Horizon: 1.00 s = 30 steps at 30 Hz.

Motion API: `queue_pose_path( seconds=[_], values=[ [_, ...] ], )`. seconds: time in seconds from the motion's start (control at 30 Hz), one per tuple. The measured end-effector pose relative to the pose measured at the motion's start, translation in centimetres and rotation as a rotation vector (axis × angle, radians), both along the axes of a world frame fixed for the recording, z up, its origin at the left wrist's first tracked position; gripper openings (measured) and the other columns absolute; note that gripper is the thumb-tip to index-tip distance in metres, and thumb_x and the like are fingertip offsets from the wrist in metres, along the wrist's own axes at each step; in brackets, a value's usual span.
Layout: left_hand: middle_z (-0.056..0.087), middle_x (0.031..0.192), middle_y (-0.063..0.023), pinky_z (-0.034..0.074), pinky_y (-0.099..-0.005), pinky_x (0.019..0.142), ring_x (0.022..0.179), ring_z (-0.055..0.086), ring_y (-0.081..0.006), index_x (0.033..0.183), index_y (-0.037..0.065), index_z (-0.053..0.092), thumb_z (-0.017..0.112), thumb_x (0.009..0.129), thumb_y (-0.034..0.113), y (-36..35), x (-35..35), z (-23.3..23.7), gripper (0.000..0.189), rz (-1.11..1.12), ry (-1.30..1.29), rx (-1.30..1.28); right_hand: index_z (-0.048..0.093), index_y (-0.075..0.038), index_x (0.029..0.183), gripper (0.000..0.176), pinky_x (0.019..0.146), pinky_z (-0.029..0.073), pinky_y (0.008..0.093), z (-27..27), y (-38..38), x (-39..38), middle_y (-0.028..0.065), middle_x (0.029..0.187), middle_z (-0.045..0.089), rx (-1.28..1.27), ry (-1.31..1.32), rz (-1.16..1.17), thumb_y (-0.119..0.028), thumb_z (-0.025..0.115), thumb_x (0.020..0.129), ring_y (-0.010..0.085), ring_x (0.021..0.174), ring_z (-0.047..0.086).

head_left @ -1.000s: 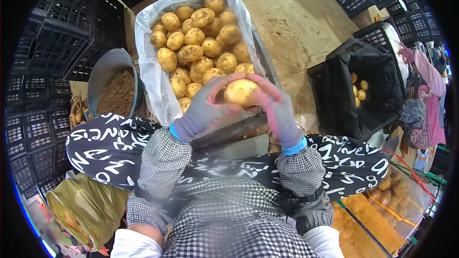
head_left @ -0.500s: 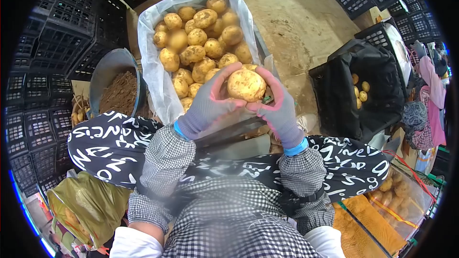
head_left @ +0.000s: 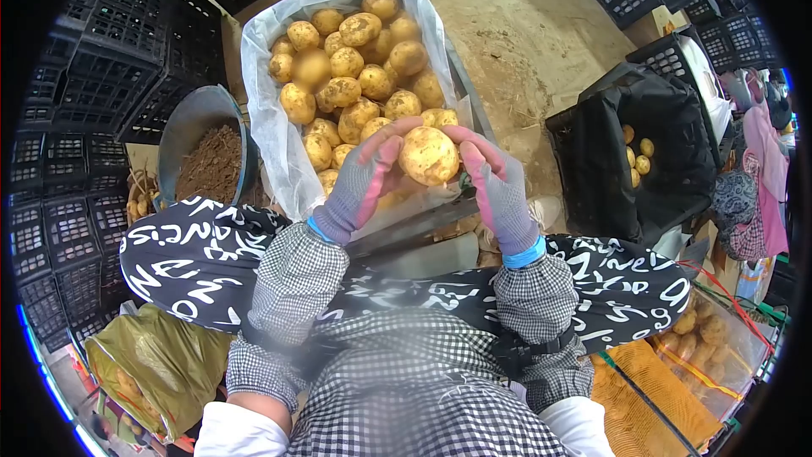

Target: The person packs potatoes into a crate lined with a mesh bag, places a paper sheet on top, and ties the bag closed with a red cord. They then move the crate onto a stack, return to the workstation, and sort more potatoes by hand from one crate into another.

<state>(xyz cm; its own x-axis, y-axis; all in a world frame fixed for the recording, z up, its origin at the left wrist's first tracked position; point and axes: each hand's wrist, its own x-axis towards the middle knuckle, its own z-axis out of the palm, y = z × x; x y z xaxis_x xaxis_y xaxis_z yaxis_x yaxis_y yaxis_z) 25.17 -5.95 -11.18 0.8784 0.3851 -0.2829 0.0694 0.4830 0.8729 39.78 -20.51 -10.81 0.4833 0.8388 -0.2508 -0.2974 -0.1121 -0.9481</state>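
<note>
A round, pale yellow potato [head_left: 429, 156] with brown specks is held up between my two gloved hands. My left hand [head_left: 365, 176] grips its left and upper side. On the other side, the fingers of my right hand [head_left: 497, 182] curl against its upper right edge. Both gloves are grey and pink, with blue bands at the wrists. Just beyond my hands stands a crate lined with translucent plastic [head_left: 269, 123], piled with soil-marked potatoes [head_left: 347, 65]. My hands partly cover its near end.
A bucket of brown soil [head_left: 209, 165] stands left of the lined crate. To the right, a black-lined crate [head_left: 592, 169] holds several small potatoes [head_left: 644, 166]. Stacked black crates [head_left: 110, 51] line the left side. Bagged potatoes [head_left: 702, 334] lie at the lower right.
The potato has turned between my hands and moved slightly left. My right hand's thumb has come away from its lower side, and my left thumb has shifted up.
</note>
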Motion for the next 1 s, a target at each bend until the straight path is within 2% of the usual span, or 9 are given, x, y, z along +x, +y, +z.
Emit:
queue_pose_path(
  seconds=[0.1,0.27,0.33,0.43,0.57,0.63,0.77,0.9,1.0],
  values=[
    [0.051,0.131,-0.0086,0.055,-0.0392,0.090,0.112,0.058,-0.0213,0.141,0.006,0.040,0.057,0.092,0.055,-0.4,0.3,-0.1,0.072,0.021,0.009,-0.043,0.052,-0.004,0.136,0.042,0.082,0.049,0.0229,-0.5,0.0,-0.6,0.0028,0.124,0.057,0.059,0.084,-0.039,-0.015,0.059,0.095,0.0088,0.097,0.057],
    [0.051,0.131,-0.0085,0.054,-0.0388,0.091,0.113,0.057,-0.0208,0.140,0.007,0.041,0.058,0.091,0.056,-0.9,0.0,-0.3,0.071,0.008,0.061,-0.053,0.051,-0.005,0.136,0.060,0.094,0.046,0.0309,-1.8,-0.1,-0.5,0.0111,0.127,0.056,-0.016,-0.200,0.060,-0.020,0.074,0.083,0.0198,0.112,0.057],
    [0.051,0.131,-0.0083,0.053,-0.0377,0.092,0.113,0.057,-0.0204,0.140,0.008,0.042,0.057,0.092,0.055,-0.9,0.0,0.0,0.069,0.019,0.075,-0.122,0.048,-0.005,0.138,0.067,0.091,0.046,0.0292,-2.3,-0.4,0.0,0.0111,0.129,0.054,-0.042,-0.350,0.118,-0.018,0.077,0.079,0.0180,0.110,0.056],
    [0.052,0.130,-0.0088,0.052,-0.0372,0.095,0.116,0.056,-0.0206,0.138,0.008,0.043,0.055,0.094,0.053,-0.9,0.3,0.8,0.065,0.015,0.081,-0.160,0.043,-0.004,0.142,0.073,0.076,0.049,0.0214,-1.3,-0.4,0.3,0.0065,0.131,0.052,-0.082,-0.453,0.188,-0.012,0.078,0.078,0.0081,0.098,0.056],
    [0.051,0.130,-0.0094,0.052,-0.0358,0.095,0.119,0.055,-0.0207,0.137,0.007,0.043,0.054,0.095,0.052,-1.2,0.2,-0.2,0.062,-0.030,0.101,-0.121,0.046,-0.004,0.140,0.066,0.065,0.049,0.0202,-1.8,-0.2,0.1,0.0057,0.127,0.055,-0.005,-0.722,0.128,-0.018,0.075,0.082,0.0073,0.087,0.059],
    [0.051,0.130,-0.0096,0.052,-0.0350,0.095,0.119,0.055,-0.0207,0.136,0.007,0.043,0.053,0.096,0.051,-1.5,0.2,-0.9,0.061,-0.025,0.080,-0.141,0.047,-0.003,0.140,0.062,0.063,0.049,0.0198,-2.7,-0.2,-0.1,0.0056,0.125,0.056,0.055,-0.603,0.078,-0.024,0.071,0.087,0.0076,0.086,0.060],
    [0.050,0.130,-0.0099,0.054,-0.0332,0.093,0.118,0.055,-0.0199,0.136,0.007,0.043,0.052,0.097,0.048,-2.3,0.1,-0.2,0.058,0.003,0.010,-0.282,0.048,0.000,0.138,0.058,0.068,0.051,0.0199,-0.8,-0.2,0.4,0.0078,0.121,0.057,0.041,0.029,0.101,-0.034,0.062,0.094,0.0088,0.091,0.061],
    [0.055,0.122,-0.0068,0.056,-0.0297,0.082,0.105,0.060,-0.0162,0.134,0.008,0.048,0.049,0.098,0.049,-2.0,0.3,0.1,0.055,-0.094,0.180,-0.017,0.057,0.002,0.124,0.050,0.083,0.049,0.0255,-0.9,-0.5,-0.4,0.0063,0.102,0.064,-0.128,-0.245,0.057,-0.022,0.073,0.083,0.0129,0.095,0.060],
    [0.063,0.112,-0.0080,0.055,-0.0323,0.079,0.098,0.064,-0.0203,0.124,0.008,0.056,0.055,0.096,0.045,-0.8,0.0,-1.0,0.046,-0.200,0.280,-0.037,0.060,0.000,0.121,0.045,0.056,0.048,0.0227,-0.3,-1.1,-0.1,0.0059,0.092,0.066,-0.205,-0.050,0.047,-0.021,0.073,0.083,0.0088,0.066,0.061]
  ],
)
